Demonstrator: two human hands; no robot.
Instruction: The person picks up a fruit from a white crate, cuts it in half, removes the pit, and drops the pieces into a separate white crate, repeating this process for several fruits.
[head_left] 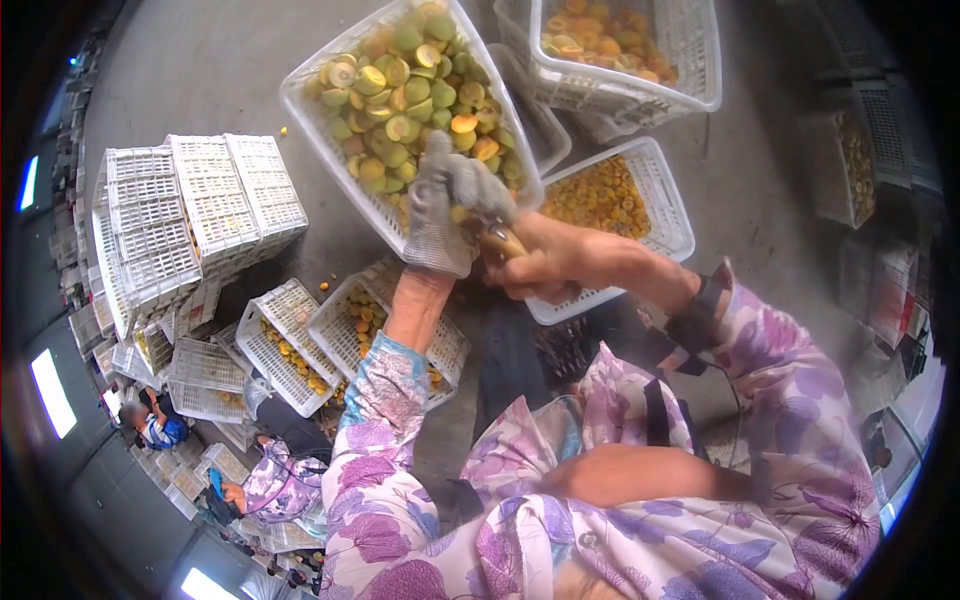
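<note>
Fruit [395, 92], mostly halved, green to orange, fills the white crate [300, 108] ahead of you. Your left hand [447, 205], in a grey glove, is curled over the crate's near end around a yellow-green piece [460, 214], mostly hidden. Your right hand [535, 255], bare, grips a tool's handle [508, 242] beside the glove. Orange pieces [600, 200] lie in a second crate [677, 207] to the right.

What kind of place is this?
Probably a fruit-processing shed or warehouse: a large crate of halved fruit, stacked white plastic crates on a bare floor, and co-workers among more crates.
</note>
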